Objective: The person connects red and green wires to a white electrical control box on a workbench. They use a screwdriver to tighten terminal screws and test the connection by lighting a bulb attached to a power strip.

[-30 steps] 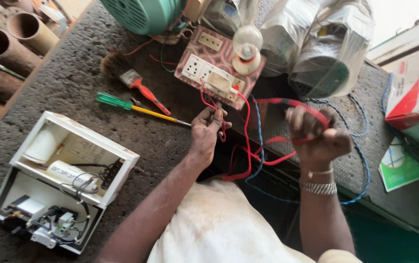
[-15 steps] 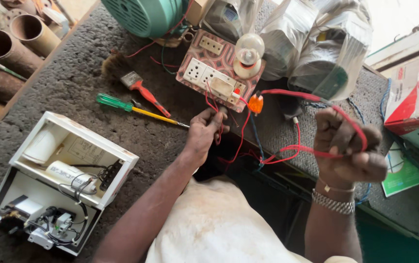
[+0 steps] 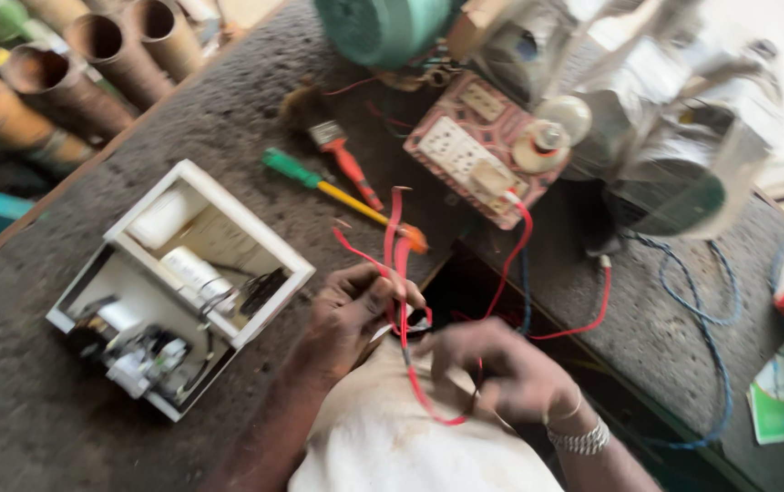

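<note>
Both hands have drawn together at lower centre, left hand (image 3: 351,310) and right hand (image 3: 501,374) pinching the looped red wire (image 3: 398,251) taut, its far end plugged into the pink socket board (image 3: 483,150) above.

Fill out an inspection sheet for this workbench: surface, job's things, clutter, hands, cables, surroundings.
Surface: rough dark bench top, grimy.
Job's things: red wire looped between both hands; pink switch-and-socket board it runs to.
Clutter: opened white casing with exposed parts, green-handled screwdriver, red-handled brush.
Hands: left hand pinches the red wire; right hand, blurred, closed on it lower down.
Cables: blue cable trailing at right.
Surroundings: rusty pipes, green fan housing, plastic-wrapped motor.
</note>
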